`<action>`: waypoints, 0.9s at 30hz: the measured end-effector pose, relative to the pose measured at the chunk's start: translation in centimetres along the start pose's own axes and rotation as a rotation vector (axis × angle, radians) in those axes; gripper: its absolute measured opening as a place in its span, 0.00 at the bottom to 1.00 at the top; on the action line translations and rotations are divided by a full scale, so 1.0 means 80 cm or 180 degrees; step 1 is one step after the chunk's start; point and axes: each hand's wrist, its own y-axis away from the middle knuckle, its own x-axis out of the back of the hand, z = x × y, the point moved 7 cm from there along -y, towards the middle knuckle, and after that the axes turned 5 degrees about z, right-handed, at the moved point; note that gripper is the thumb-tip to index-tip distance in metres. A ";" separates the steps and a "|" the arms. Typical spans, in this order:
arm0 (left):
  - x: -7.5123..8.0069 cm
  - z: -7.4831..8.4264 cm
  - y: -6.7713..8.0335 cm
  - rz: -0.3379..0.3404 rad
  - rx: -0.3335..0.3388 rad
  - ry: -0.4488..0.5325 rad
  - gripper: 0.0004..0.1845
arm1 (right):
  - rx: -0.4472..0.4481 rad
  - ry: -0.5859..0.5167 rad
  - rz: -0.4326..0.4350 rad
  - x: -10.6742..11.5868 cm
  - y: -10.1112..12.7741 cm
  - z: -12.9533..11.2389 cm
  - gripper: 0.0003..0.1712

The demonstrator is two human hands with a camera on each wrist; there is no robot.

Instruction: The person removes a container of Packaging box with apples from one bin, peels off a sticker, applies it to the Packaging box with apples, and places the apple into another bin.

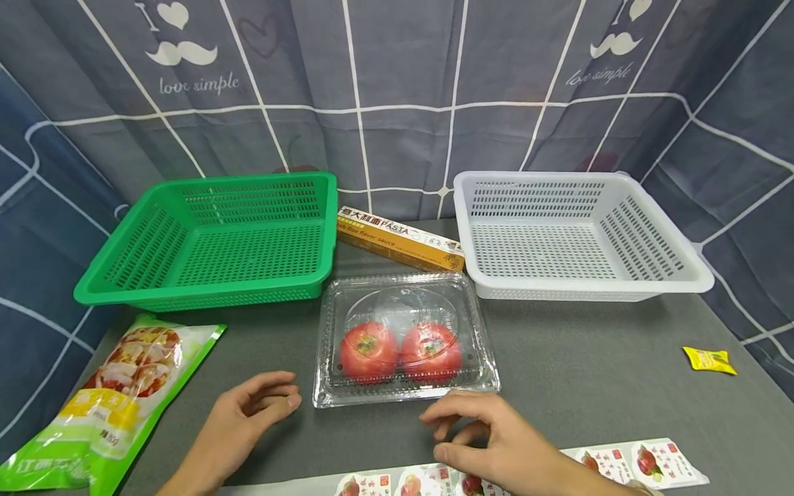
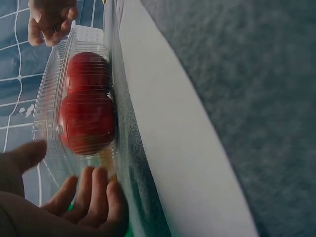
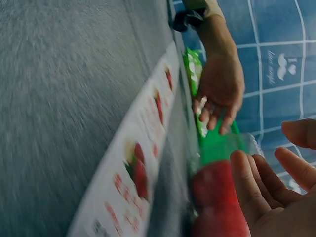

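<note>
Clear tomato box sits in front of the pasta carton. Left hand and right hand hover just beside its near edge, fingers loosely spread, gripping nothing; the sticker strip lies beneath the right hand.

My two bare hands and what sits at the wrists

My left hand and right hand wear no gloves or rings, and both forearms are bare with no sleeve showing in the head view. In the right wrist view, my left wrist carries a pale beige band with a dark black mount strapped beside it. My fingernails are short and unpainted.
</note>
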 end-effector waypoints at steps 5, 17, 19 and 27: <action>-0.014 -0.010 0.007 -0.0603 -0.0114 -0.0100 0.26 | -0.0065 -0.0199 -0.0224 -0.028 -0.010 0.016 0.16; -0.047 -0.015 0.031 -0.1835 -0.1662 -0.0821 0.21 | -0.0520 -0.0295 -0.0582 -0.082 -0.033 0.053 0.19; -0.050 -0.015 0.033 -0.1870 -0.1869 -0.0926 0.21 | -0.0568 -0.0323 -0.0572 -0.085 -0.036 0.055 0.19; -0.051 -0.019 0.039 -0.1801 -0.2262 -0.1552 0.26 | -0.0652 -0.0304 -0.0470 -0.085 -0.039 0.054 0.20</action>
